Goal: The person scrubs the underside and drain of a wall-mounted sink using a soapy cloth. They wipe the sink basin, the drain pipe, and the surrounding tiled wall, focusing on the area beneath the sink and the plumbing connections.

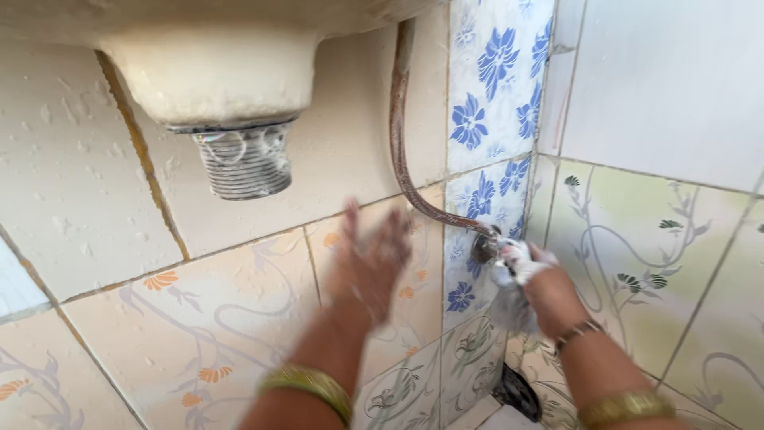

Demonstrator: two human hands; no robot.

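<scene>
Tiled wall (239, 318): right hand (549, 291) presses white cloth (513, 263) against valve (484, 247).

Tiled wall (239, 310) carries basin (215, 72), drain thread (245, 163), hose (398, 135), valve (485, 245)

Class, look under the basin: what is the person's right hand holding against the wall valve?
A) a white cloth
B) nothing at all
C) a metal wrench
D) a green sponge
A: the right hand grips a white cloth at the valve, where the flexible hose ends.
</scene>
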